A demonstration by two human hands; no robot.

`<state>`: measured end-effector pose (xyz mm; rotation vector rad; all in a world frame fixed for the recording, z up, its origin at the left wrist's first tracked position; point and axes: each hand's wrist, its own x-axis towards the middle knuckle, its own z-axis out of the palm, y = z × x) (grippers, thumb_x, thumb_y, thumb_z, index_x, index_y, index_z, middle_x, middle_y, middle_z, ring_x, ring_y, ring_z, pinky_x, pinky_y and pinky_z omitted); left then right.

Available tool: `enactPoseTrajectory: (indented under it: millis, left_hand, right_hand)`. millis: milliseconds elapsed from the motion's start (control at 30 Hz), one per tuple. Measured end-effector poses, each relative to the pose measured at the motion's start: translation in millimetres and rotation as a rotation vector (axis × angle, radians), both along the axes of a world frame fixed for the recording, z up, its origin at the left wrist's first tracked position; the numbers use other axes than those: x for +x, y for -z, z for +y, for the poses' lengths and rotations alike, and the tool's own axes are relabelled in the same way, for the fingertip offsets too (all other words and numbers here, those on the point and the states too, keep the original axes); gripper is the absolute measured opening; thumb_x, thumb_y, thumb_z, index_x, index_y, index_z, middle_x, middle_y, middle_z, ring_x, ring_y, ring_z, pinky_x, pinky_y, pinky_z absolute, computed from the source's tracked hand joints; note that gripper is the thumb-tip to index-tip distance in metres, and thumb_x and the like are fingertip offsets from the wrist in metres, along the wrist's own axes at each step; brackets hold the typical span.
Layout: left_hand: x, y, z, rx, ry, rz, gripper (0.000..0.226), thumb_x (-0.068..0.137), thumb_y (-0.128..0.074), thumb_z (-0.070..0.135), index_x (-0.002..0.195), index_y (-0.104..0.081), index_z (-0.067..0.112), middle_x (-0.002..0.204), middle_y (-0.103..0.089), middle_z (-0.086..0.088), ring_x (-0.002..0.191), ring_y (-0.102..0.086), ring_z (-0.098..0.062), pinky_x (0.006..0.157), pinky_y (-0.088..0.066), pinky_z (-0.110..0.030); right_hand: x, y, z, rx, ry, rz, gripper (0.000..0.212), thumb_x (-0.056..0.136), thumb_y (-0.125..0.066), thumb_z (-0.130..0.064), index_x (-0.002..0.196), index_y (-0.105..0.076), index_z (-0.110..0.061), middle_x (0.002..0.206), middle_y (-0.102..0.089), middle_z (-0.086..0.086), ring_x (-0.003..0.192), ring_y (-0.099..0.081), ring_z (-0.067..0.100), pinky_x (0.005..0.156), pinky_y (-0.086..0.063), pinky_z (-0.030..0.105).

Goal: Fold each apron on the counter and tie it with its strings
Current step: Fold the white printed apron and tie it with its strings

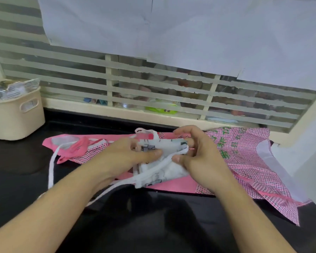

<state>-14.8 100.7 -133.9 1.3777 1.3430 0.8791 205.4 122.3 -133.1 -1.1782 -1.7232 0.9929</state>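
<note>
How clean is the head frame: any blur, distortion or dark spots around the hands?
Head view: wide-angle bend bows the window slats; the whole frame is soft, and print on the white apron is unreadable. Both the left hand and right hand are evenly lit. The black counter swallows detail near the bottom edge. No strong glare.

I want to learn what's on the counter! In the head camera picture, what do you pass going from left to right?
Beige basket → loose white strings → left hand → folded white apron → right hand → pink checked apron, all on the black counter.
</note>
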Motion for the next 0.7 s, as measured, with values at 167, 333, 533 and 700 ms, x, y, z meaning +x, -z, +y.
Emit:
enactPoseTrajectory:
  millis: [167,333,533,700]
  left_hand:
    - [26,31,22,0.278,-0.099,0.084,0.018,0.087,-0.082,0.009,0.090,-0.078,0.026,0.086,-0.077,0.015,0.079,-0.069,0.003,0.068,-0.048,-0.009]
    - [22,40,29,0.376,0.060,0.090,0.028,0.083,-0.084,0.003,0.098,-0.078,0.026,0.098,-0.077,0.011,0.094,-0.071,-0.006,0.079,-0.048,-0.010]
    - [28,39,22,0.414,0.146,0.120,0.028,0.085,-0.081,0.002,0.098,-0.078,0.027,0.095,-0.077,0.010,0.094,-0.072,-0.007,0.078,-0.050,-0.010]
    - [27,40,19,0.384,0.123,0.118,0.025,0.084,-0.085,0.012,0.102,-0.077,0.028,0.099,-0.077,0.011,0.095,-0.072,-0.007,0.080,-0.052,-0.014]
  right_hand:
    - [11,34,31,-0.061,-0.052,-0.050,0.052,0.081,-0.071,0.016,0.116,-0.069,-0.022,0.102,-0.079,-0.002,0.091,-0.075,0.013,0.074,-0.056,0.027]
    - [18,35,36,-0.122,-0.186,0.169,0.040,0.084,-0.060,-0.017,0.120,-0.075,-0.011,0.115,-0.074,0.015,0.112,-0.067,0.036,0.098,-0.051,0.050]
    - [5,35,31,0.013,-0.076,0.273,0.010,0.093,-0.074,-0.006,0.094,-0.082,-0.012,0.092,-0.078,0.015,0.092,-0.071,0.043,0.086,-0.058,0.054]
    - [1,32,27,-0.091,-0.046,0.352,0.011,0.086,-0.080,-0.011,0.077,-0.080,-0.018,0.080,-0.075,0.009,0.074,-0.070,0.021,0.072,-0.054,0.035]
